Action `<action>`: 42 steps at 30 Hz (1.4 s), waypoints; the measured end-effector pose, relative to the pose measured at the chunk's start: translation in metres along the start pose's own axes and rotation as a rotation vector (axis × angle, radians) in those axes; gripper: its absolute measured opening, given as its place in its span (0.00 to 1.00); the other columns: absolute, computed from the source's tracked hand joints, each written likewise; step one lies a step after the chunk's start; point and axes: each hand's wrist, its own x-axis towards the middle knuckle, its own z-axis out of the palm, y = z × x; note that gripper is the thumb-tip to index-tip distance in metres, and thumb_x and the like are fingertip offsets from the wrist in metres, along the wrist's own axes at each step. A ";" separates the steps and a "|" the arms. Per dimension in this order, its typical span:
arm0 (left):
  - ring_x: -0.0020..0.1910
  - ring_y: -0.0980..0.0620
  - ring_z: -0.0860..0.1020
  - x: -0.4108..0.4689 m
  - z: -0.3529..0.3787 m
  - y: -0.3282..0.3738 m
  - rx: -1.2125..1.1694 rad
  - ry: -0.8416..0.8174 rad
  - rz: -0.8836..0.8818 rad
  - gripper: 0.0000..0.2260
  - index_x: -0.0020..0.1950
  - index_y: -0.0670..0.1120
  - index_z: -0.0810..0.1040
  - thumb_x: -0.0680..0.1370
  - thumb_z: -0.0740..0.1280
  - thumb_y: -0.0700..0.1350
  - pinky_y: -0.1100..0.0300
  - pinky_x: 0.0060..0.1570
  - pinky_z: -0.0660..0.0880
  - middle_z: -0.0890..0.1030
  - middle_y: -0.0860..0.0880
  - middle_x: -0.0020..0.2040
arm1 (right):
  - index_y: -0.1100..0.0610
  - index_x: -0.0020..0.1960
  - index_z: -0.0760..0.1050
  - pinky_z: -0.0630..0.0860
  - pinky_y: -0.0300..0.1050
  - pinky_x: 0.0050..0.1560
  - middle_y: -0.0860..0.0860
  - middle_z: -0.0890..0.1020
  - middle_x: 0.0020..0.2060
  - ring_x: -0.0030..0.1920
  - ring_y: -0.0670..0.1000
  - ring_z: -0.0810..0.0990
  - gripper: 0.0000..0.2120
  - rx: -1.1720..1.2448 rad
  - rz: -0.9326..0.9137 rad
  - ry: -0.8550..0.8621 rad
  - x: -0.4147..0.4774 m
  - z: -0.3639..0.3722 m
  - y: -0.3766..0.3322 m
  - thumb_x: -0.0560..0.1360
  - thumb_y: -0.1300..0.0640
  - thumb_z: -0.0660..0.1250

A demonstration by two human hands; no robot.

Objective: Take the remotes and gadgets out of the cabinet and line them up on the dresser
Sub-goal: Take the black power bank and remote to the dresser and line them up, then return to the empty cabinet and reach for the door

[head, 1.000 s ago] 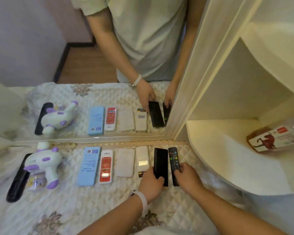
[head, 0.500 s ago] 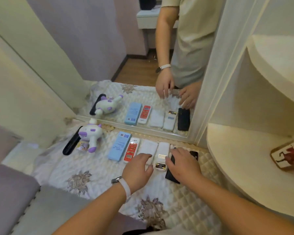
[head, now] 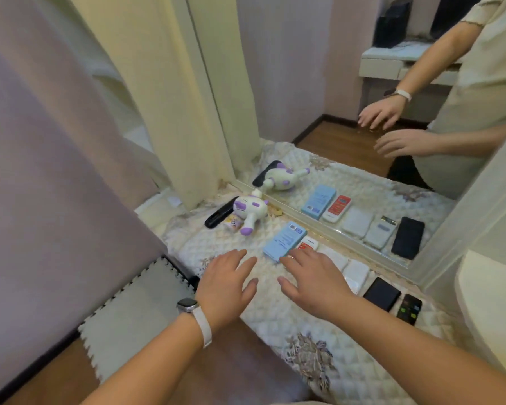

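A row of gadgets lies on the dresser's quilted cover along the mirror: a long black remote, a white and purple toy gun, a blue box, a red and white remote, two white devices, a black slab and a small black remote. My left hand hovers open over the cover with fingers spread. My right hand is open too, partly covering the red remote and a white device. Neither hand holds anything.
A mirror behind the row reflects the gadgets and a person's arms. The cream cabinet shelf curves in at the right. A grey foam mat and a mauve cushion lie to the left, beside a cream curtain.
Both hands let go of the two black items at the row's right end and moved left, open. The camera swung left and pulled back.
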 end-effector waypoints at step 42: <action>0.66 0.48 0.74 -0.611 -0.159 -0.339 0.284 0.414 -1.213 0.19 0.66 0.50 0.78 0.78 0.61 0.55 0.48 0.66 0.69 0.78 0.49 0.65 | 0.54 0.63 0.76 0.74 0.51 0.54 0.51 0.80 0.58 0.58 0.55 0.77 0.24 0.116 -1.410 -0.036 0.053 0.104 -0.767 0.77 0.41 0.56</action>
